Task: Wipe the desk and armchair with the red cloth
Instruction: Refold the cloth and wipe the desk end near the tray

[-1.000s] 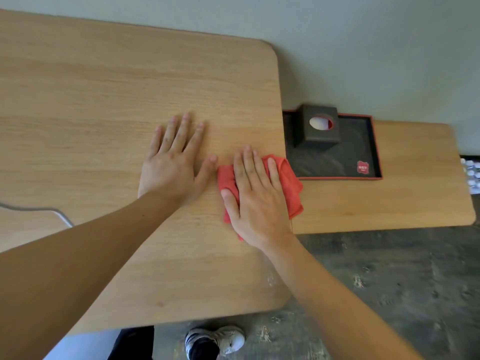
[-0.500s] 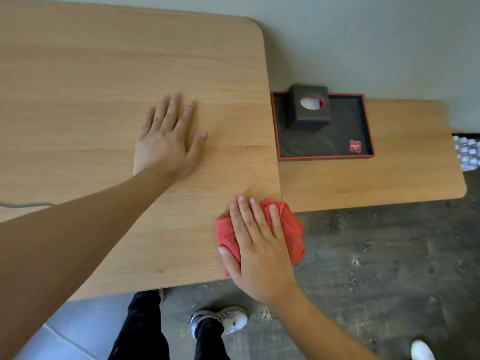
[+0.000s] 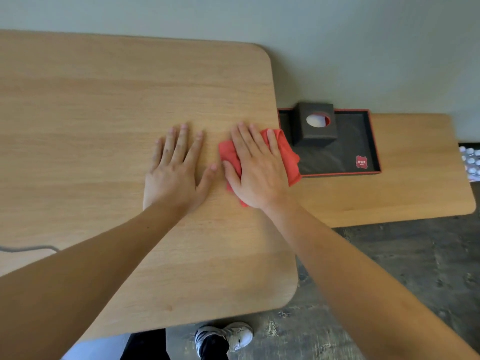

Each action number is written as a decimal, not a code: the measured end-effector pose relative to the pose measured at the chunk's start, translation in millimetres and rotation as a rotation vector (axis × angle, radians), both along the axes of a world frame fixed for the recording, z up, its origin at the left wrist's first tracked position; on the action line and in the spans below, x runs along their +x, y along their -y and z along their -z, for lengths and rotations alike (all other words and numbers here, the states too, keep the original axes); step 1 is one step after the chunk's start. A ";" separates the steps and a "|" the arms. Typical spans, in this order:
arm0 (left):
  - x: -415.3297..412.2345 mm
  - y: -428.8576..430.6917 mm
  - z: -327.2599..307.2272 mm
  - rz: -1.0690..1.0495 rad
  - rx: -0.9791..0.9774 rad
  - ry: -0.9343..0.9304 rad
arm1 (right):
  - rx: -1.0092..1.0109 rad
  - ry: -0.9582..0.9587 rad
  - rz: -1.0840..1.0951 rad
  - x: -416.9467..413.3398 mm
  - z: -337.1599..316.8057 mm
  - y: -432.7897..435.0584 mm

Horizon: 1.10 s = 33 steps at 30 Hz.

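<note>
right hand (image 3: 255, 172) lies palm down on the red cloth (image 3: 284, 157), fingers extended and slightly spread, thumb out to the left; the grip is flat and pressing, not pinching or closed around the fabric. the cloth is bunched beneath the palm at the right edge of the wooden worktop (image 3: 117, 105), about midway between near and far, with a fold spilling over the edge toward the black tray (image 3: 374, 141). left hand (image 3: 176, 170) rests flat on the bare worktop just left of the cloth, fingers spread and empty, its thumb tip near the right thumb but apart from it. the tray sits on a lower wooden shelf (image 3: 415, 188) to the right and carries a dark tissue box (image 3: 315, 124) at its far left corner, just beyond the cloth. a grey cable (image 3: 28, 248) crosses the near left of the worktop. a shoe (image 3: 231, 336) shows on the floor below the near edge.
</note>
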<state>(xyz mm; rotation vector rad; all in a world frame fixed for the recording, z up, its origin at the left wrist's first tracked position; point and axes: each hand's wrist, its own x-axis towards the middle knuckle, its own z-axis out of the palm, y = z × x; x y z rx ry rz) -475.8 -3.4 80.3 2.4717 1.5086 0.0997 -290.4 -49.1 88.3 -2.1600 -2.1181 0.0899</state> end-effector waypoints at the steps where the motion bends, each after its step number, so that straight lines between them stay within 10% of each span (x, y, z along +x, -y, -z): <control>1: -0.3 -0.4 -0.1 0.003 0.002 -0.011 | -0.009 0.005 0.017 3.6 -0.7 -14.9; 16: 0.3 1.5 5.2 0.017 0.051 -0.028 | -0.097 0.029 0.194 15.0 -3.5 -120.3; 33: -0.4 1.6 1.9 0.004 0.027 0.017 | -0.114 0.013 0.134 -39.9 -3.8 86.5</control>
